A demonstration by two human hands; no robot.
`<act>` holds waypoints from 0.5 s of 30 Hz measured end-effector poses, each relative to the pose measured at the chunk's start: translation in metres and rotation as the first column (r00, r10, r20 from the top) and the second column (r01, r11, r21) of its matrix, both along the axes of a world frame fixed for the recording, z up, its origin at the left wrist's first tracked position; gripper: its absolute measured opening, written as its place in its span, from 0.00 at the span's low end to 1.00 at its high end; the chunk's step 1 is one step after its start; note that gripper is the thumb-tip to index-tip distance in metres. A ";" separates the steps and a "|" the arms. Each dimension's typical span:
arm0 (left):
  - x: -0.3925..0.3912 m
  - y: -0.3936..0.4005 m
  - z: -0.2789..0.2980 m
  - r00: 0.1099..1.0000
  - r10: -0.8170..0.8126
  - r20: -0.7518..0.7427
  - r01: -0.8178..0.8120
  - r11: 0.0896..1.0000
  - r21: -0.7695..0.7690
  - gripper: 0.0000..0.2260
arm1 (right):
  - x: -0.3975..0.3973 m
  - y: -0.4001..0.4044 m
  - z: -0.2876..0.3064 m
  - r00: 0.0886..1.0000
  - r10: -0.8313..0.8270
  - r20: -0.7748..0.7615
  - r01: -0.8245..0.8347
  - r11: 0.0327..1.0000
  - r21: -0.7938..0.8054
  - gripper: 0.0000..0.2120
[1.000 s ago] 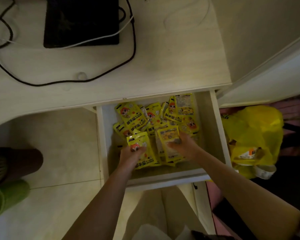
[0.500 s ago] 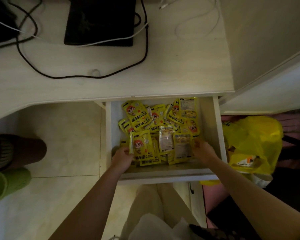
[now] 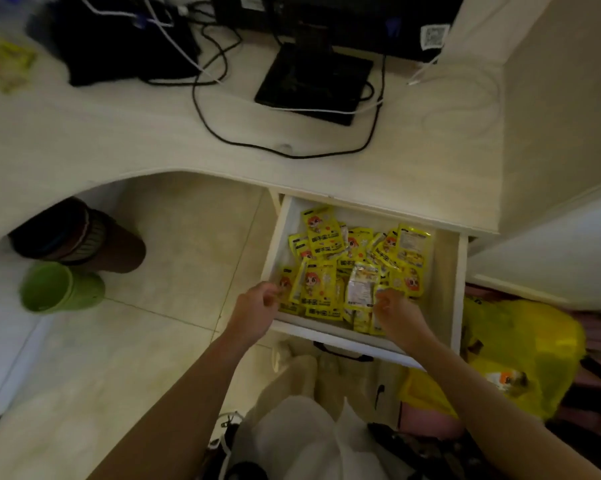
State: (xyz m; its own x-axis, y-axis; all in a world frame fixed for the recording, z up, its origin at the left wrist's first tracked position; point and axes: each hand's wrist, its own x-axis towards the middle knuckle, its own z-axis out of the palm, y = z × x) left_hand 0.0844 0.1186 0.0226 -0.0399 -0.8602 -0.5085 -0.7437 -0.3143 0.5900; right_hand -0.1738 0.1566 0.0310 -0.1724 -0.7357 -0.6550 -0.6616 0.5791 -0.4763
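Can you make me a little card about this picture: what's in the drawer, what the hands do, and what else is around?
Place: pale desk with its drawer pulled open
In the drawer: heap of yellow snack packets, many with a cartoon face
Left hand: at the drawer's front left corner, fingers curled beside the packets; grip unclear
Right hand: fingers down on the front packets; grip unclear
On the desk: black monitor base, black cable
Around: green container on the floor at left, yellow bag right of the drawer
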 end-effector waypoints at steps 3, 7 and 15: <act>0.022 0.020 0.010 0.995 0.098 0.026 -0.097 0.995 -0.038 0.08 | 0.031 -0.007 0.010 0.976 0.212 -0.052 -0.215 0.975 -0.060 0.15; 0.054 0.046 0.018 0.968 0.244 0.052 -0.242 0.969 -0.048 0.07 | 0.079 -0.019 0.019 0.913 0.402 -0.066 -0.407 0.907 -0.110 0.17; 0.135 0.081 0.027 0.903 0.420 0.087 -0.411 0.905 -0.107 0.08 | 0.201 -0.033 0.030 0.796 0.594 -0.119 -0.605 0.771 -0.199 0.13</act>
State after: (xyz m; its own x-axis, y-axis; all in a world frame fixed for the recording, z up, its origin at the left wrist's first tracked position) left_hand 0.2196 0.1998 0.0498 0.3806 -0.8263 -0.4152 -0.6155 -0.5614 0.5532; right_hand 0.0274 0.1233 0.0607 0.3250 -0.8204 -0.4705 -0.8646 -0.0562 -0.4993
